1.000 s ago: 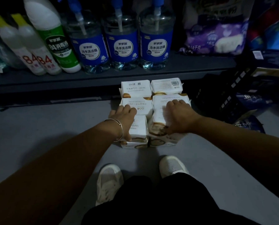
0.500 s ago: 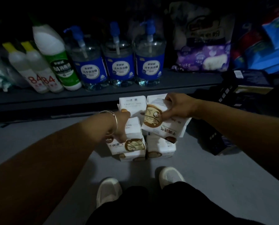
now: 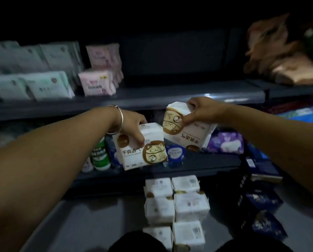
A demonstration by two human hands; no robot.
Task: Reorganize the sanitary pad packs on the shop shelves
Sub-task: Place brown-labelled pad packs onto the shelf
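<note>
My left hand (image 3: 133,124) grips a white sanitary pad pack (image 3: 144,151) with a gold cat print, held upright in the air. My right hand (image 3: 199,110) grips a second white pack (image 3: 190,131) of the same kind, turned upside down, just right of the first. Both packs hang in front of the upper shelf (image 3: 152,100), slightly below its front edge. Several more white packs (image 3: 177,202) lie in two rows on the floor below my hands.
Green pad packs (image 3: 32,84) and pink pad packs (image 3: 99,82) stand on the left of the upper shelf; its middle is dark and bare. Brown bags (image 3: 286,62) sit at upper right. Bottles (image 3: 99,155) and a purple pack (image 3: 225,142) fill the lower shelf. Dark packs (image 3: 265,200) lie at right.
Both hands have lifted one white pack each from the floor pile up to the height of the upper shelf. The view has tilted up, so the upper shelf shows.
</note>
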